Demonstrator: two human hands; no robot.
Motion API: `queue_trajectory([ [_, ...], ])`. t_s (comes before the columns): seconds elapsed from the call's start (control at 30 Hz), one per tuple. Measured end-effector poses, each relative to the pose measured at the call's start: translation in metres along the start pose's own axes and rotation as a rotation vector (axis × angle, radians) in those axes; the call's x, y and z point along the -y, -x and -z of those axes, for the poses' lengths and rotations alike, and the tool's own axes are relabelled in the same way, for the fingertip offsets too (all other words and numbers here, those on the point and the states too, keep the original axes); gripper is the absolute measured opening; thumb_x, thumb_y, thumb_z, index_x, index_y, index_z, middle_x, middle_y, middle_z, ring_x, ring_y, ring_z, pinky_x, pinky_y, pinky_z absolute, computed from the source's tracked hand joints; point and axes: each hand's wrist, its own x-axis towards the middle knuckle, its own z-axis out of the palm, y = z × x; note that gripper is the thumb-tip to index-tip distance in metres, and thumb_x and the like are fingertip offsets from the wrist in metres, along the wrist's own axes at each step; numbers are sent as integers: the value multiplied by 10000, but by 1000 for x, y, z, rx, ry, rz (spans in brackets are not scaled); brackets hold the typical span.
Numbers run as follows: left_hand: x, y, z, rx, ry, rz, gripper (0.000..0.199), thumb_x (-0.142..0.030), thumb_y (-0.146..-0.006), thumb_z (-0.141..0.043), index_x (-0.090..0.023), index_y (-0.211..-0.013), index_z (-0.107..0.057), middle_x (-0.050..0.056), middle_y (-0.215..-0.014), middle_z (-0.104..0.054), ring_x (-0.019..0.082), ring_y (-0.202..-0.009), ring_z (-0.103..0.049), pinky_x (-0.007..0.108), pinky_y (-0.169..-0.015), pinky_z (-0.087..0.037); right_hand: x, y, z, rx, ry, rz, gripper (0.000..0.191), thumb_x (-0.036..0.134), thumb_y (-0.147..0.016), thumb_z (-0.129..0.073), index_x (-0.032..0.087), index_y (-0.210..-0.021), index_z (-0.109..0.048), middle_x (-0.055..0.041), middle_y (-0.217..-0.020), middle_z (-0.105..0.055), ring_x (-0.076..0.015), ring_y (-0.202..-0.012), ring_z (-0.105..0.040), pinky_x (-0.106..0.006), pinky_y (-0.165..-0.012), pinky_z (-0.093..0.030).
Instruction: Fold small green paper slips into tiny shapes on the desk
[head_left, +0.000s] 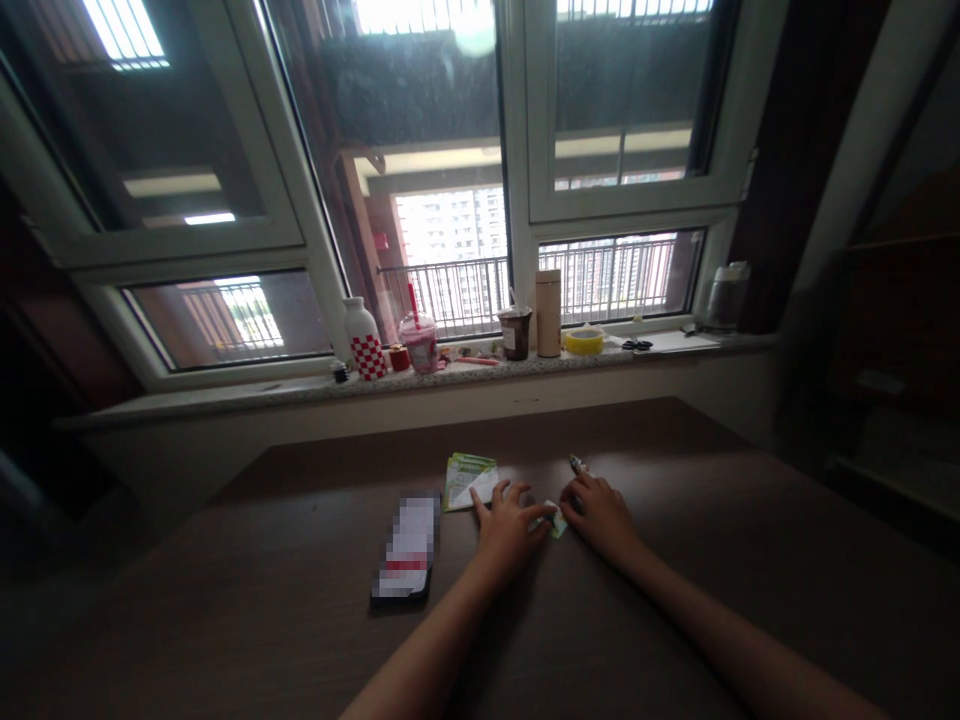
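Both my hands meet over a small green-and-white paper piece (557,524) just above the brown table. My left hand (510,525) pinches its left side with thumb and forefinger, while the other fingers spread toward a stack of green-and-white printed papers (466,480). From the right, my right hand (600,515) grips the piece with bent fingers. The fingertips partly hide the piece, so its shape is unclear. Just beyond the right hand's knuckles lies a small green scrap (577,463), partly covered. A phone (405,550) with a blurred-out screen rests left of my left hand.
Behind the table (300,640) runs a granite windowsill (300,388). On it stand a red-checked bottle (365,340), a pink drink cup (418,343), a dark cup (515,333), a beige flask (548,313), yellow tape (584,343) and black scissors (637,345).
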Motion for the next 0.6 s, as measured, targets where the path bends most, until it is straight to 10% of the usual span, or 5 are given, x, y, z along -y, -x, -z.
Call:
queue_trajectory([
  [0.6,0,-1,8,77,-1,62,293,-555,-857,-543,-577,-1140,-618,-29,-1438,-466,359,-1387,-286,779,-1044,16,0,3,6,55,-26,9,235,467,-850,-586,286,-962,-684,-64,-1160,-608,-258,-1107,-529,-390,-924,-403],
])
